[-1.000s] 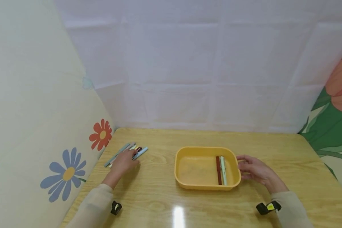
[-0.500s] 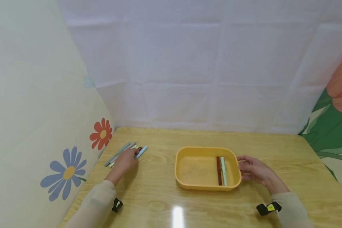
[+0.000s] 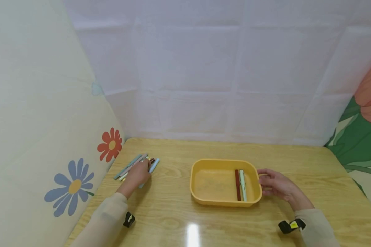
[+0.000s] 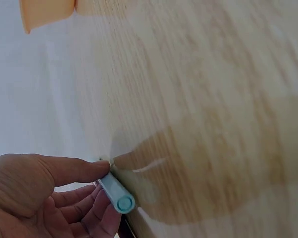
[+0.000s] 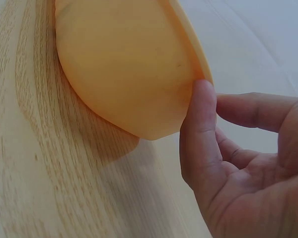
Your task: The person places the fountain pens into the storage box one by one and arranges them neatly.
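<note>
Left-hand grip is being formed by thumb and fingers, between which a slim light-blue pen with a round end is being pinched. The pen is being held aslant at the right edge of a loose cluster, on the left side of a pale wooden table. Beside it, a slim grey-blue pen and other pens are being partly covered by the hand.

By the right hand, the right end of a yellow-orange, round-cornered, plastic-looking tray is being touched. Its outer wall is being met by the fingers, which are being held extended, with the thumb tip just beside the rim; whether the rim is being pinched cannot be told. Inside the tray, near its right end, a dark-red pen and a pale mint-green pen are being held side by side.

Both forearms are being covered by pale sleeves. Behind the table, a creased white cloth is being displayed, and the left side is being bordered by a cream panel bearing a red flower and a blue flower.
</note>
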A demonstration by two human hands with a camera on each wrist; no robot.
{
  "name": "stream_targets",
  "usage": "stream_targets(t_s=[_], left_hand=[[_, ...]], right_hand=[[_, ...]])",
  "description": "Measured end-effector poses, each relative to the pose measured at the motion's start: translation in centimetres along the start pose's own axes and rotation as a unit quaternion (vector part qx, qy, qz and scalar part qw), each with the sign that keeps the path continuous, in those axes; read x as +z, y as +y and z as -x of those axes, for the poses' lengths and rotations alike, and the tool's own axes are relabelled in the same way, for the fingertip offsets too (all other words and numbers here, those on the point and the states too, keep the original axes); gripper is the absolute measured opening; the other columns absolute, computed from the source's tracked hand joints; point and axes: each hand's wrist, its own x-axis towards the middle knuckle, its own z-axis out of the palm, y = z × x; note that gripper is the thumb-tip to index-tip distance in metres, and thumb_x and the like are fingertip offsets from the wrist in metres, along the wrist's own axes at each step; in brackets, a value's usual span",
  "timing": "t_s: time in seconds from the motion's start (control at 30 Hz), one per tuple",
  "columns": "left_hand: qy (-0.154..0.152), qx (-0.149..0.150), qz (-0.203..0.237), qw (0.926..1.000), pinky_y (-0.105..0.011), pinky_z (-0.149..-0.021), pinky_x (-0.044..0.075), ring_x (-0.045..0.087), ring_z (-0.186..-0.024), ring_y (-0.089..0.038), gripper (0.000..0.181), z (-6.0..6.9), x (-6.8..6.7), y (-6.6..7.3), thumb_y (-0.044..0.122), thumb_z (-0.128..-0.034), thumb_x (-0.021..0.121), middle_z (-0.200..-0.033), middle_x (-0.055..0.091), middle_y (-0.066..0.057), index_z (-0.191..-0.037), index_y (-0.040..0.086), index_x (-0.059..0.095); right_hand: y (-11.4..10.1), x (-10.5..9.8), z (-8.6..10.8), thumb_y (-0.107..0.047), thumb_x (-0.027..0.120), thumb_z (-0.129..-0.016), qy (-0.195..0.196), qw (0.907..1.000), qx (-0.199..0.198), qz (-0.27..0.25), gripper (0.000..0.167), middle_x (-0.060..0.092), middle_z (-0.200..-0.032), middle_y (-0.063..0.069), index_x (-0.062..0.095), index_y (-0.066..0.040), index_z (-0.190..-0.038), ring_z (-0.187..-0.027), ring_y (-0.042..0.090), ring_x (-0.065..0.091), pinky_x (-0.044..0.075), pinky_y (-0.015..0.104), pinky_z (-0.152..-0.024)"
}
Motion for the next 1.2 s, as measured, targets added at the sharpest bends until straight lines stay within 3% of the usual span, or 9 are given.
stream_targets(t_s=[0.13, 0.3, 0.37, 0.5, 0.6, 0.73, 0.87, 1.0, 1.2], left_hand=[[-0.007, 0.002, -0.013, 0.9999, -0.044, -0.07, 0.052, 0.056, -0.076, -0.026, 0.013, -0.1, -0.1, 0.1, 0.005, -0.082, 0.068, -0.08, 0.061, -0.008, -0.091, 0.003, 0.059], [-0.016, 0.01, -0.016, 0.9997, -0.048, -0.082, 0.056, 0.066, -0.091, -0.031, 0.024, -0.2, -0.3, 0.2, 0.006, -0.081, 0.067, -0.099, 0.072, -0.015, -0.103, -0.003, 0.072], [-0.022, 0.008, 0.003, 0.9997, -0.05, -0.086, 0.056, 0.067, -0.097, -0.033, 0.031, -0.1, -0.4, 0.2, 0.007, -0.0829, 0.067, -0.107, 0.072, -0.018, -0.112, -0.004, 0.071], [-0.038, -0.01, 0.078, 0.9962, -0.047, -0.084, 0.056, 0.064, -0.097, -0.031, 0.034, 0.1, -1.0, 0.4, 0.01, -0.0863, 0.069, -0.109, 0.069, -0.019, -0.115, -0.007, 0.066], [-0.055, -0.03, 0.152, 0.9865, -0.041, -0.077, 0.058, 0.063, -0.094, -0.029, 0.035, 0.3, -1.4, 0.4, 0.011, -0.0897, 0.069, -0.112, 0.065, -0.021, -0.118, -0.009, 0.061], [-0.081, -0.053, 0.247, 0.9642, -0.035, -0.07, 0.06, 0.064, -0.092, -0.026, 0.038, 0.6, -1.8, 0.6, 0.011, -0.0943, 0.068, -0.119, 0.061, -0.026, -0.124, -0.01, 0.055], [-0.098, -0.051, 0.303, 0.9466, -0.037, -0.073, 0.061, 0.066, -0.092, -0.024, 0.047, 0.9, -2.1, 0.9, 0.012, -0.0961, 0.069, -0.126, 0.059, -0.029, -0.133, -0.01, 0.05], [-0.111, -0.034, 0.328, 0.9375, -0.04, -0.078, 0.062, 0.067, -0.093, -0.022, 0.059, 1.2, -2.2, 1.0, 0.015, -0.0974, 0.069, -0.128, 0.059, -0.028, -0.144, -0.01, 0.043], [-0.118, -0.036, 0.346, 0.9301, -0.043, -0.082, 0.062, 0.065, -0.089, -0.02, 0.059, 1.4, -2.1, 1.3, 0.022, -0.0985, 0.068, -0.118, 0.063, -0.019, -0.146, -0.005, 0.046]], right_hand=[[0.1, 0.0, -0.1, -0.008, 0.059, -0.101, 0.0, 1.0, 0.0, -0.002, 0.05, 0.064, -0.109, 0.002, 0.036, 0.01, -0.143, -0.093, 0.015, 0.067, 0.063, 0.031, -0.075], [0.1, 0.1, 0.0, -0.008, 0.059, -0.101, 0.0, 1.0, -0.002, 0.001, 0.049, 0.064, -0.109, 0.002, 0.037, 0.01, -0.142, -0.092, 0.015, 0.066, 0.063, 0.031, -0.075], [0.0, 0.1, 0.0, -0.008, 0.059, -0.101, 0.001, 1.0, -0.002, 0.001, 0.05, 0.065, -0.109, 0.003, 0.036, 0.01, -0.142, -0.092, 0.015, 0.067, 0.063, 0.031, -0.075], [-0.1, 0.2, 0.0, -0.008, 0.059, -0.101, 0.004, 1.0, 0.0, 0.005, 0.052, 0.064, -0.11, 0.004, 0.035, 0.01, -0.143, -0.093, 0.016, 0.067, 0.063, 0.031, -0.075], [-0.1, 0.2, 0.0, -0.009, 0.059, -0.101, 0.004, 1.0, 0.002, 0.008, 0.053, 0.064, -0.111, 0.004, 0.034, 0.01, -0.144, -0.093, 0.016, 0.066, 0.062, 0.031, -0.075], [-0.1, 0.2, 0.0, -0.009, 0.059, -0.101, 0.005, 0.9999, 0.006, 0.007, 0.053, 0.064, -0.11, 0.004, 0.034, 0.01, -0.144, -0.093, 0.016, 0.066, 0.063, 0.031, -0.075], [-0.1, 0.1, 0.0, -0.009, 0.059, -0.101, 0.007, 0.9999, 0.006, 0.008, 0.053, 0.064, -0.11, 0.003, 0.033, 0.01, -0.145, -0.093, 0.016, 0.066, 0.063, 0.032, -0.076], [0.0, 0.1, 0.0, -0.008, 0.059, -0.101, 0.007, 0.9999, 0.006, 0.009, 0.053, 0.064, -0.109, 0.003, 0.034, 0.01, -0.144, -0.092, 0.016, 0.066, 0.063, 0.032, -0.076], [0.0, 0.1, -0.1, -0.008, 0.059, -0.101, 0.01, 0.9999, 0.003, 0.01, 0.051, 0.063, -0.108, 0.003, 0.036, 0.01, -0.143, -0.092, 0.015, 0.065, 0.062, 0.032, -0.075]])
